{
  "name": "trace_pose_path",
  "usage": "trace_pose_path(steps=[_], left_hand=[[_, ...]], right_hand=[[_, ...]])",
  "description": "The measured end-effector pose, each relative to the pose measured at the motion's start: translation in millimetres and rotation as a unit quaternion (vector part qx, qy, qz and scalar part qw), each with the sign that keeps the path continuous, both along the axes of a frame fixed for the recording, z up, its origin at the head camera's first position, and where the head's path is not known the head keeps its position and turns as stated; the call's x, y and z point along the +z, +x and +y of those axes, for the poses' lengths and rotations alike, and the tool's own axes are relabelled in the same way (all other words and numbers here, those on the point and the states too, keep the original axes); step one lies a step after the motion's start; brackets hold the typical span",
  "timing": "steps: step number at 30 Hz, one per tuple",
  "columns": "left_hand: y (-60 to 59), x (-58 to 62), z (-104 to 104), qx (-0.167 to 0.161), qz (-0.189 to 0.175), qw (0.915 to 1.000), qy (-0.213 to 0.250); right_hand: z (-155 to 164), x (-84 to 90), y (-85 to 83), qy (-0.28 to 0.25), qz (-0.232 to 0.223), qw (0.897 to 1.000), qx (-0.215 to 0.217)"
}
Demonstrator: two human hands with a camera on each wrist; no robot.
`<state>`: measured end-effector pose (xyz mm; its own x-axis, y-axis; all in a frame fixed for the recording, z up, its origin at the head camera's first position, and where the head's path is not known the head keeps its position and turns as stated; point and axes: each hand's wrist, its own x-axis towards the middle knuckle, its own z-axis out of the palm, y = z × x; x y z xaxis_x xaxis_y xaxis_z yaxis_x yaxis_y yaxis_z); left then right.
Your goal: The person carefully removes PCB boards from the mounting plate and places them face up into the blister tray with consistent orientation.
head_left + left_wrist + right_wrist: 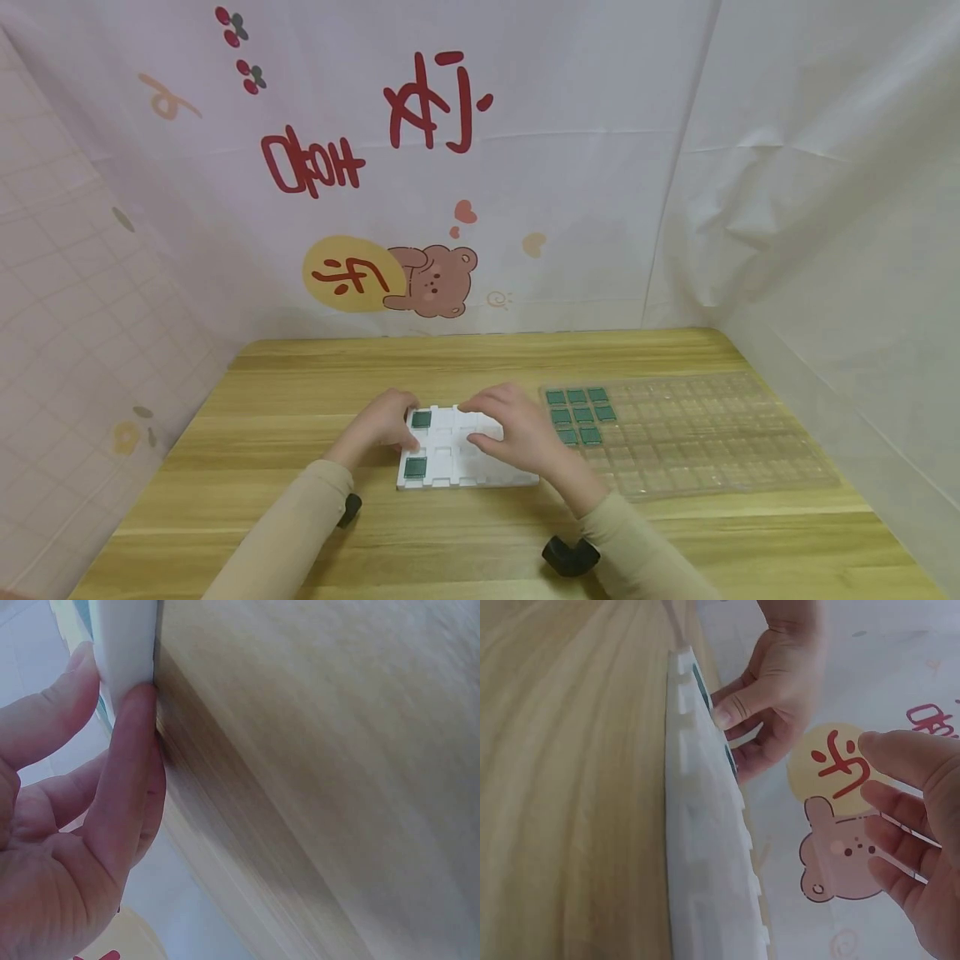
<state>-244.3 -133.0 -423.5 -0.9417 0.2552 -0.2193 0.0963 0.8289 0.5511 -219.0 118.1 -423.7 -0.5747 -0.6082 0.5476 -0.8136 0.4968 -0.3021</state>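
A white compartmented tray (442, 457) lies on the wooden table. Green square chips fill two of its left-hand pockets: an upper chip (422, 419) and a lower chip (415, 467). My left hand (386, 419) grips the tray's left edge; in the left wrist view its thumb (64, 709) is on the top face and fingers (127, 772) press the side. Over the tray's right half hovers my right hand (517, 429), fingers apart and loosely bent. The right wrist view shows that hand (930, 817) holding nothing, away from the tray's surface (705, 832).
To the right lies a long clear plastic tray (712, 433) with many pockets. Several green chips (582, 415) sit in its left end, partly behind the right hand and forearm. A printed white curtain (585, 167) stands behind the table (315, 375).
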Motion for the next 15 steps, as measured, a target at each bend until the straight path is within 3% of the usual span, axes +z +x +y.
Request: trace_pose_path(steps=[15], left_hand=[[0.0, 0.1, 0, 0.007, -0.009, 0.9998, 0.013]], right_hand=[[-30, -9.7, 9.0, 0.072, -0.07, 0.995, -0.002]])
